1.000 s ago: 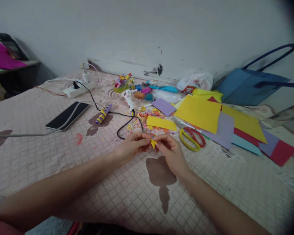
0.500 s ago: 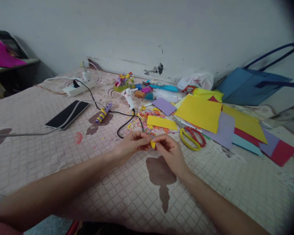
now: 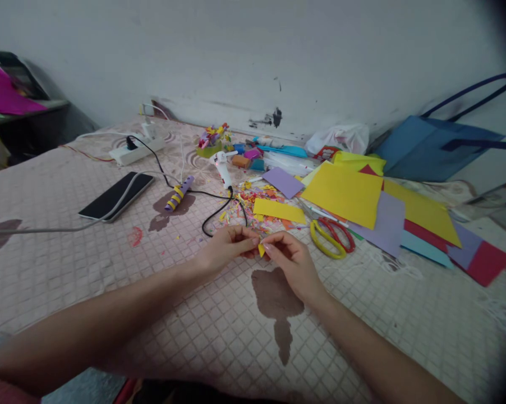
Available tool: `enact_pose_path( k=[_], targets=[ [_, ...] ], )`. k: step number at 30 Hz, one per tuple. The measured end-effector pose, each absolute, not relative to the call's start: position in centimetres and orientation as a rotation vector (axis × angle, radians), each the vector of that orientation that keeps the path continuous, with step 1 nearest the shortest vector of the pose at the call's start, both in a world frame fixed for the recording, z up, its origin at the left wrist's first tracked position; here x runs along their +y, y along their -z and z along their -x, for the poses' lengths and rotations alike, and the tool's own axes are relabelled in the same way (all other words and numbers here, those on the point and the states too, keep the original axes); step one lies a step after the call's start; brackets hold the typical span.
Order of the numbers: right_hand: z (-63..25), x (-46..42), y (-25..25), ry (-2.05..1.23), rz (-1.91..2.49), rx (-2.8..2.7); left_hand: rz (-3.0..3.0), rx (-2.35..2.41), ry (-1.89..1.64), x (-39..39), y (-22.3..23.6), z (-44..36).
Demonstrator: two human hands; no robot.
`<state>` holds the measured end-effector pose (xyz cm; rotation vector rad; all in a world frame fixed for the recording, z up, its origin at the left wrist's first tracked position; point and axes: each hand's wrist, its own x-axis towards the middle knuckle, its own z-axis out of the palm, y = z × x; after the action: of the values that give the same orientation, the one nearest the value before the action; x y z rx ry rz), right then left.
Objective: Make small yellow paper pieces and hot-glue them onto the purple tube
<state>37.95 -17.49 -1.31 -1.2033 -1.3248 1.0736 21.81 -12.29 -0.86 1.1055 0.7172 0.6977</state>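
Between my fingertips is a small yellow paper piece [image 3: 261, 250], pointed at its lower end. My left hand [image 3: 233, 244] pinches it from the left, thumb on top. From the right, my right hand [image 3: 291, 253] grips it between thumb and forefinger; the fingers cover much of it. Just beyond my hands lie a yellow paper strip [image 3: 279, 210] and a heap of small paper scraps [image 3: 256, 197]. Scissors [image 3: 329, 238] with yellow and red handles rest to the right of my right hand.
A white glue gun [image 3: 222, 168] with a black cord lies behind the scraps. Left of it are a purple paper roll [image 3: 179, 194] with yellow bands, a phone [image 3: 117, 196] and a power strip [image 3: 135, 150]. Coloured sheets [image 3: 345, 193] spread rightward, near a blue bag [image 3: 438, 147].
The yellow paper piece has shifted slightly left and looks narrower, with my right thumb and fingertips moved a little over it. Everything else stays in place.
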Motion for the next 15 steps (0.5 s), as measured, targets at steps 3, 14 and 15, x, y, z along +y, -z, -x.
enact_pose_path(
  k=[3, 14, 15],
  targets=[
    [-37.85, -17.48, 1.41, -1.108, 1.183, -1.283, -1.119, 0.727, -0.692, -12.22, 0.87, -21.81],
    [-37.71, -17.40, 1.91, -1.229, 1.156, -1.170, -1.183, 0.711, -0.667, -11.98, 1.07, -21.75],
    [-37.71, -17.40, 1.90, -1.242, 1.153, -1.160, -1.189, 0.715, -0.673, -11.97, 1.02, -21.74]
  ],
)
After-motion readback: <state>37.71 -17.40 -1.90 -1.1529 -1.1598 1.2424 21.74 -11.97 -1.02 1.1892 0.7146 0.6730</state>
